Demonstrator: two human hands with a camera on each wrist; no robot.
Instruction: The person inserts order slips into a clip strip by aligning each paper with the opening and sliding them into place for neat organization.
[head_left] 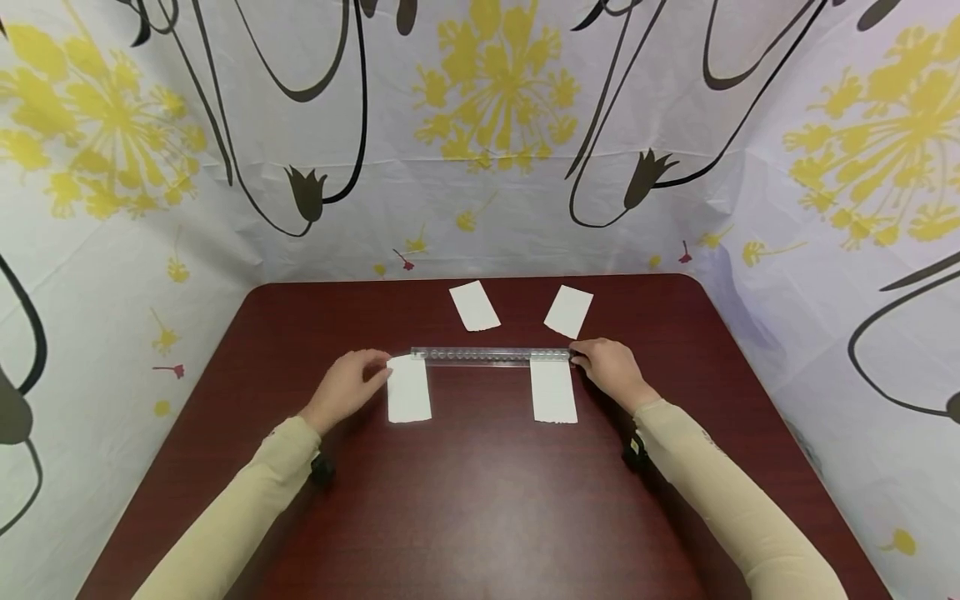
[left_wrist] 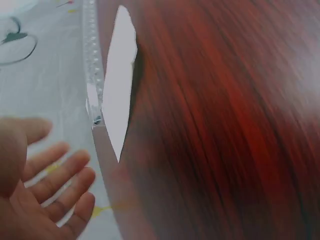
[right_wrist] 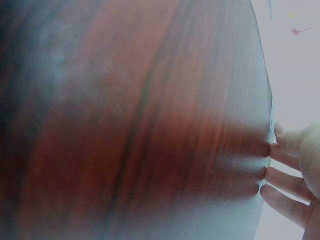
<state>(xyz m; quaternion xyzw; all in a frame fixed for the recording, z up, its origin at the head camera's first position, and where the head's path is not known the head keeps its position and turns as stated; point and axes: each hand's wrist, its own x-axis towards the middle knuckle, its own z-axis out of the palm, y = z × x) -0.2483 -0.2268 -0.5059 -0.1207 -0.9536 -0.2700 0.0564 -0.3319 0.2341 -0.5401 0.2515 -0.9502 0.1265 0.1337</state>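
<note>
Clear plastic ruler [head_left: 480, 357], likely light and stiff, suits end grips: right hand [head_left: 611, 372] pinches its right end; left hand [head_left: 347, 387], fingers [left_wrist: 65, 171] parted, holds nothing.

A dark reddish-brown table [head_left: 480, 500] with rounded far corners stands in a nook screened by pale cloth [head_left: 555, 218] on the far, left and right sides. Large yellow flowers [head_left: 497, 92], curling dark stems [head_left: 363, 108] and small red sprigs [head_left: 407, 264] are printed across the hangings. Light gleams on the table's streaked, wood-look top. The draped fabric gives the spot the look of a makeshift indoor booth; whether it sits within a home, an office or a lab cannot be told.
</note>
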